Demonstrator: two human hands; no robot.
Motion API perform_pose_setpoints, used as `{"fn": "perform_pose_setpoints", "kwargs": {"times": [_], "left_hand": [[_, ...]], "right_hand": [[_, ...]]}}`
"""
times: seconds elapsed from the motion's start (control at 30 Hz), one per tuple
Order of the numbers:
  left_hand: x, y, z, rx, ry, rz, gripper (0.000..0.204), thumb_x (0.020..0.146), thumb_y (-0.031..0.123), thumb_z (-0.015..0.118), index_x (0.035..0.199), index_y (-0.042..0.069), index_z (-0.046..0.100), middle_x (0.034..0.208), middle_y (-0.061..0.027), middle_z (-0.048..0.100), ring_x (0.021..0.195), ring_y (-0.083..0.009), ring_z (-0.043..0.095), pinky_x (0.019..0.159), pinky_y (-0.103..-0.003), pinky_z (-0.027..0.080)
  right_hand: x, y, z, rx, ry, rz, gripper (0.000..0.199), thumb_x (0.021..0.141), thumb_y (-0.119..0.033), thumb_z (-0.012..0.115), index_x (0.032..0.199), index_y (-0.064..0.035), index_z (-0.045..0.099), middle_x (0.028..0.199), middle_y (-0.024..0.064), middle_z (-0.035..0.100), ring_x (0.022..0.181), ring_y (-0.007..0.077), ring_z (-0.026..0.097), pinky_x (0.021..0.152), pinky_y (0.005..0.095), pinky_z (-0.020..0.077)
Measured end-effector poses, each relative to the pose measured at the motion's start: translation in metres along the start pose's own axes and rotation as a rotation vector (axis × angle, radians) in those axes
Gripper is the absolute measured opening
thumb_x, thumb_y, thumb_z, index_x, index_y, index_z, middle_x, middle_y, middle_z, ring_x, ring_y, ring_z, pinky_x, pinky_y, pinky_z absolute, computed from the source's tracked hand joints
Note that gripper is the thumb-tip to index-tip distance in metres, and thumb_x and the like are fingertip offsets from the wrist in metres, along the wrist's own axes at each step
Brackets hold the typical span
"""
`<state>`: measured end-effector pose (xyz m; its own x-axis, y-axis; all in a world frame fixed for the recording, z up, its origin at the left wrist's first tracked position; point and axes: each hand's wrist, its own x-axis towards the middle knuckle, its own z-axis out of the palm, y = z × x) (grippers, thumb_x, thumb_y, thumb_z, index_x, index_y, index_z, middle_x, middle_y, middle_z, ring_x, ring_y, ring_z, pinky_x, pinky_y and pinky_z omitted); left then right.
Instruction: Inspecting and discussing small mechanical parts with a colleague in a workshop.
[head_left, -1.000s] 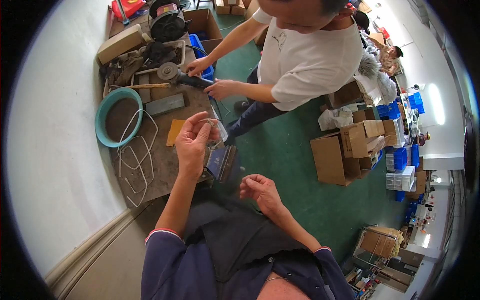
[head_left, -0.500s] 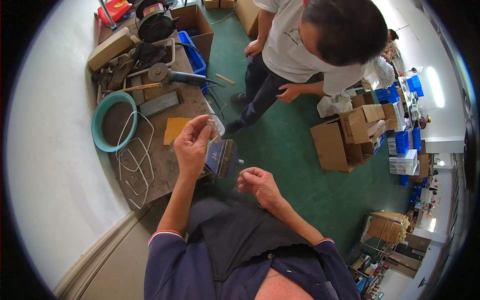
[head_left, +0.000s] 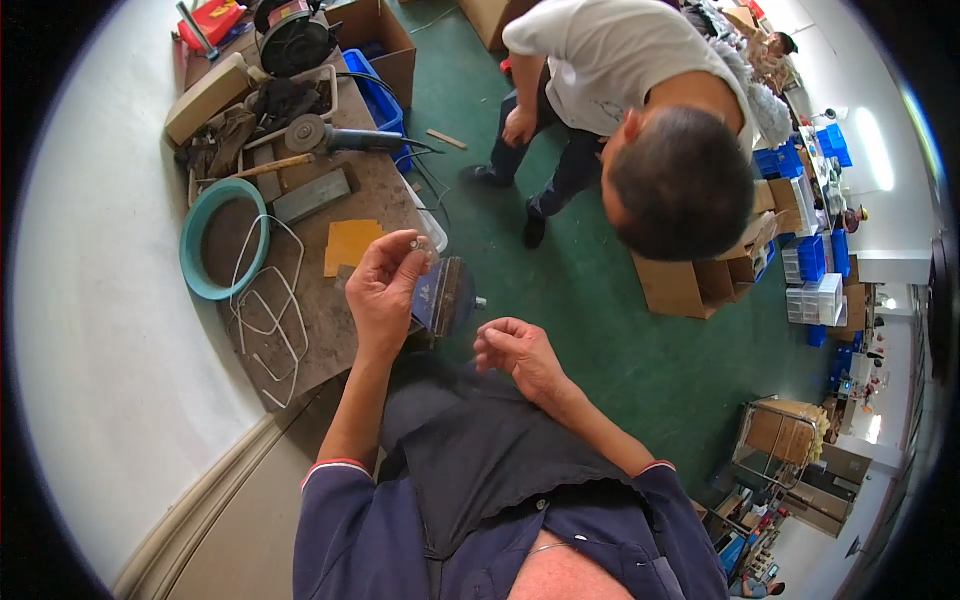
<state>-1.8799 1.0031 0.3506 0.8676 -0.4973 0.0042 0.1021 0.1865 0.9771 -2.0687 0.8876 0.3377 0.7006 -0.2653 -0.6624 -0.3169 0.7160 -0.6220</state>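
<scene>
My left hand (head_left: 383, 292) is raised over the edge of a brown workbench (head_left: 375, 190), its fingertips pinching a small clear object (head_left: 421, 245). Just below and to the right of that hand, a blue bench vise (head_left: 443, 297) is fixed at the bench corner. My right hand (head_left: 516, 351) hovers to the right of the vise above my dark apron. Its fingers are curled in with thumb and forefinger together. I cannot tell whether anything tiny is pinched between them.
On the bench lie a teal ring (head_left: 222, 238), looped white wire (head_left: 268, 310), a yellow sheet (head_left: 350, 244), a grey block (head_left: 313, 195) and an angle grinder (head_left: 325, 135). Another person in a white shirt (head_left: 625, 60) bends over the green floor (head_left: 600, 330). Cardboard boxes (head_left: 690, 285) stand to the right.
The other person has left the bench, stepped right and bent forward, head now low over the floor. My hands have stayed almost in place.
</scene>
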Motion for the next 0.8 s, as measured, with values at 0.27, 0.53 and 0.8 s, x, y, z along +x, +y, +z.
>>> {"fn": "perform_pose_setpoints", "kwargs": {"times": [0.27, 0.53, 0.8], "left_hand": [[-0.016, -0.005, 0.007, 0.069, -0.007, -0.046, 0.024, 0.093, 0.004, 0.064, 0.116, -0.002, 0.061, 0.103, -0.0086, 0.068, 0.088, -0.0132, 0.065, 0.080, -0.027, 0.055], [-0.035, -0.015, 0.020, 0.097, -0.016, -0.114, 0.022, 0.093, 0.006, 0.065, 0.113, -0.002, 0.062, 0.100, -0.0073, 0.068, 0.086, -0.0125, 0.064, 0.078, -0.027, 0.055], [-0.065, -0.025, 0.048, 0.140, -0.021, -0.209, 0.020, 0.093, 0.007, 0.065, 0.110, -0.002, 0.062, 0.100, -0.0070, 0.067, 0.086, -0.0133, 0.064, 0.077, -0.026, 0.054]], "right_hand": [[-0.008, 0.003, -0.008, 0.012, 0.001, -0.006, 0.015, 0.096, -0.014, 0.060, 0.101, 0.0000, 0.062, 0.088, 0.0086, 0.067, 0.073, 0.0165, 0.065, 0.068, 0.0317, 0.0566], [-0.015, 0.009, -0.030, 0.058, -0.006, -0.010, 0.016, 0.095, -0.015, 0.061, 0.101, -0.0002, 0.062, 0.088, 0.0083, 0.067, 0.073, 0.0158, 0.066, 0.068, 0.0309, 0.0564], [-0.040, 0.009, -0.070, 0.126, -0.017, -0.014, 0.016, 0.096, -0.016, 0.061, 0.101, -0.0011, 0.062, 0.087, 0.0075, 0.067, 0.073, 0.0151, 0.066, 0.068, 0.0304, 0.0562]]}}
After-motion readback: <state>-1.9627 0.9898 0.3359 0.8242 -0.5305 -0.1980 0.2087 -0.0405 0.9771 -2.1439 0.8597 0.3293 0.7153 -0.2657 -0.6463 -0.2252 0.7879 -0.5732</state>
